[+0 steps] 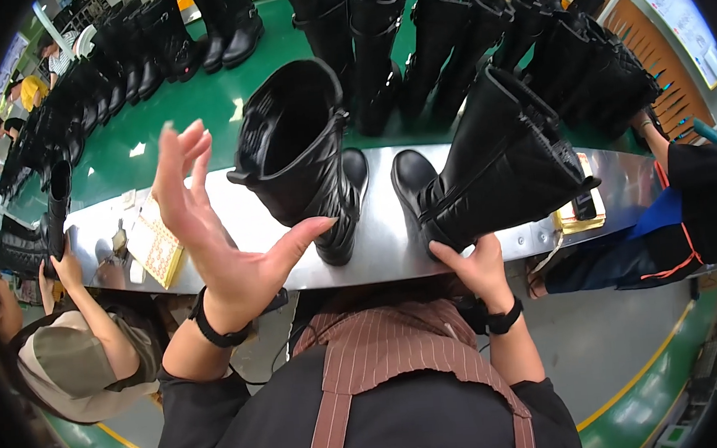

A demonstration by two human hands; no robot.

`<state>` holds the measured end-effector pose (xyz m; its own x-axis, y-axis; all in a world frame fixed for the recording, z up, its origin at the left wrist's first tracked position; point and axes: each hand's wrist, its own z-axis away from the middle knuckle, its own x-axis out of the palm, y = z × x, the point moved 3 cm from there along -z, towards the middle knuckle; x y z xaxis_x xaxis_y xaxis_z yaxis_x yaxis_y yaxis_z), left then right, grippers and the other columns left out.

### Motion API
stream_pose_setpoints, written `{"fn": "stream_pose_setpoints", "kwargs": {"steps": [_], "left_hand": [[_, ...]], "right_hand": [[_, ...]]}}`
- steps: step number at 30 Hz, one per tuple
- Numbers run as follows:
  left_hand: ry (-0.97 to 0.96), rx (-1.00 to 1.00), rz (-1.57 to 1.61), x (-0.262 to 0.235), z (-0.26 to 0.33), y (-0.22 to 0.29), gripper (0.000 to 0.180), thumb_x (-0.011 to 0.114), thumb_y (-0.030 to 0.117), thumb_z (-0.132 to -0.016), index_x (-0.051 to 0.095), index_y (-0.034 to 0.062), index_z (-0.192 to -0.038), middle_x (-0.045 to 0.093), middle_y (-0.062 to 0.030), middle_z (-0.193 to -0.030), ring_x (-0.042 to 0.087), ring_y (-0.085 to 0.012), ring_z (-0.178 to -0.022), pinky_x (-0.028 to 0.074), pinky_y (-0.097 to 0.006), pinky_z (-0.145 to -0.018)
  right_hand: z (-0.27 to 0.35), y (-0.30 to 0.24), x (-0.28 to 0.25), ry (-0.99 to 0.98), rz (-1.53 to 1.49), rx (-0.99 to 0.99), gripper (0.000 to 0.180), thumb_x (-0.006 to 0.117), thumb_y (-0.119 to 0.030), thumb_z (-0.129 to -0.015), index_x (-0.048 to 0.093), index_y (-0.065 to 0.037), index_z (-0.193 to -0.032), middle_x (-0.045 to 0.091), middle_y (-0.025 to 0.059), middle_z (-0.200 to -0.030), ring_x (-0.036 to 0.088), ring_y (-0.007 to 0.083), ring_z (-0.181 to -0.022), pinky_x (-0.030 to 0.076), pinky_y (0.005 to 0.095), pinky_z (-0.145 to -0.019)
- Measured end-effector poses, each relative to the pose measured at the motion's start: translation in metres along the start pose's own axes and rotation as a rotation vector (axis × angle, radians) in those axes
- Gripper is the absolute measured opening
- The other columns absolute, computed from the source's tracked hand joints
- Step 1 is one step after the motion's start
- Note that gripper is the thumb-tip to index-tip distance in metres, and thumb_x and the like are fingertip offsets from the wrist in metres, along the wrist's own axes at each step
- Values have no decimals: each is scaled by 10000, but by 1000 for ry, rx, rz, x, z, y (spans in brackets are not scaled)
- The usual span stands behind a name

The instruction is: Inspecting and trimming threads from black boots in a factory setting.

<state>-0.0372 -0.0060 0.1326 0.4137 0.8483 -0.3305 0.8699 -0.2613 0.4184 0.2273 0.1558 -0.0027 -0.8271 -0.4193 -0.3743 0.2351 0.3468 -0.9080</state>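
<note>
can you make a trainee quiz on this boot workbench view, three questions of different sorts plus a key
1. Multiple choice: what colour is the surface just beyond the metal worktop?
a) red
b) green
c) white
2. True or false: the left hand has its thumb spread away from its fingers.
3. Fill in the blank: the thumb of the right hand is at the ____ of the right-hand boot, of the two nearest the person.

Key:
1. b
2. True
3. heel
</note>
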Motion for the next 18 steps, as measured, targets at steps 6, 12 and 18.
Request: {"fn": "stream_pose_setpoints", "kwargs": {"steps": [6, 12, 18], "left_hand": [[-518, -488, 72, 42, 79, -38, 1116, 947, 274, -599, 275, -21, -1439, 433, -193, -1397, 444, -292, -1299, 354, -397, -1091], [-591, -843, 221, 74, 117, -55, 622, 850, 271, -730, 588, -37, -1203, 658, -134, -1127, 623, -244, -1058, 480, -376, -944], [-346, -1164, 1030, 83, 121, -42, 380, 647, 103, -929, 565, -5, -1284, 609, -73, -1264, 588, -168, -1147, 476, -332, -1001]], "right_hand": [[-14, 4, -3, -90, -160, 73, 414, 835, -152, -749, 663, 26, -1081, 696, 94, -1061, 639, 181, -995, 487, 313, -899], [-18, 1, 6, -205, -282, 202, 385, 788, -95, -802, 638, 30, -1134, 673, 65, -1079, 613, 162, -988, 486, 304, -908], [3, 5, 21, -104, -831, 371, 297, 666, -79, -877, 648, 10, -1160, 682, 83, -1103, 639, 189, -1028, 503, 331, -934]]}}
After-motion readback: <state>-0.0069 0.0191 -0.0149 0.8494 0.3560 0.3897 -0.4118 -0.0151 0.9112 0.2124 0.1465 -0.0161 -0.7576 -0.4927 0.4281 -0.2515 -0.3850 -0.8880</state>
